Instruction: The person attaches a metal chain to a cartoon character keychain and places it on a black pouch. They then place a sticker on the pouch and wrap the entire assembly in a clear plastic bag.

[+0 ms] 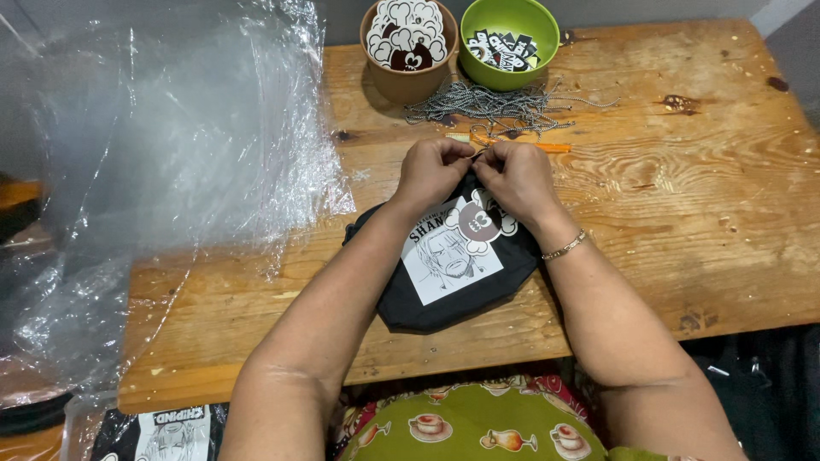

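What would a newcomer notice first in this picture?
First, the two hands, left hand and right hand, pinched together at the top edge of a folded black garment with a white printed panel, in the middle of the wooden table. Next, the large crumpled clear plastic sheet on the left, and the brown bowl and green bowl of stickers at the far edge.

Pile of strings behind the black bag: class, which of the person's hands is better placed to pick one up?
Probably right: the right hand sits nearer the string pile; the left hand lies slightly further left.
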